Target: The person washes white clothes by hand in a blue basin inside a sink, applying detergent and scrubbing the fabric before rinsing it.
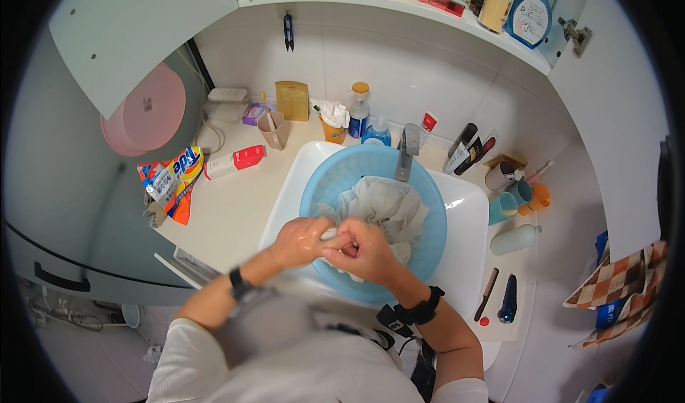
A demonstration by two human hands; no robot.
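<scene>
A light blue plastic basin (pixel 436 226) stands in the white washbasin (pixel 471 205), under the grey faucet (pixel 408 151). Wet whitish cloth (pixel 382 205) lies bunched inside it. Over the basin's near left part, my left hand (pixel 305 241) and my right hand (pixel 364 249) meet, both wet. Each is closed on a part of the cloth; a bit of it shows between the thumb and fingers of my left hand, and more hangs below my right hand. The fingers partly hide the gripped cloth.
A Tide detergent bag (pixel 179 181), a red and white box (pixel 234 162) and a pink mug (pixel 273 130) are on the left counter. Bottles and tubes line the back. Cups, a pale bottle (pixel 515 240), a comb (pixel 487 294) and a shaver (pixel 508 298) lie right. Open cabinet doors flank the shelf.
</scene>
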